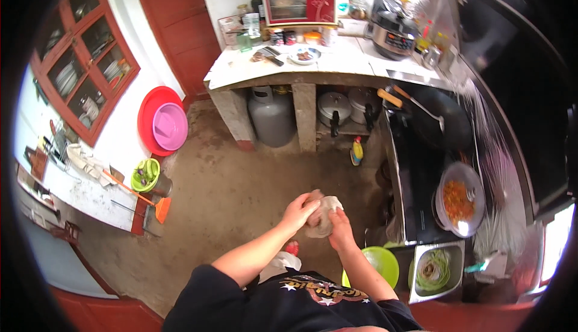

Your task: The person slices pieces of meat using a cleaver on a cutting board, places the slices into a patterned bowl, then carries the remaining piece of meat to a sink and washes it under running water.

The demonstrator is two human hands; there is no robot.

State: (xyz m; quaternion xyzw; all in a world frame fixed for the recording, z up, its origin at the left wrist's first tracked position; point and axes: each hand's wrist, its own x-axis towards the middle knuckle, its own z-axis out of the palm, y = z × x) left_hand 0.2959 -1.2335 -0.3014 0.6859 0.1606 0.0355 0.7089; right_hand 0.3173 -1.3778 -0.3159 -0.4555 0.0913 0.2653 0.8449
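Note:
Both my hands meet in front of my body, above the bare concrete floor. Between them is a crumpled, pale beige-brown cloth or bag [322,225]; its exact kind and any contents cannot be made out. My left hand [298,212] grips its left side, thumb on top. On the lower right side, my right hand [341,230] pinches it between thumb and fingers. A lime-green basin [379,264] stands below my right forearm.
At right, a black stovetop [415,196] carries a wok [435,120] and a bowl of chopped orange food [458,203]. A metal tray [435,291] holds green vegetables. Ahead, a tiled counter [347,54] bears a cleaver [273,56]. Beneath it stands a gas cylinder [271,117].

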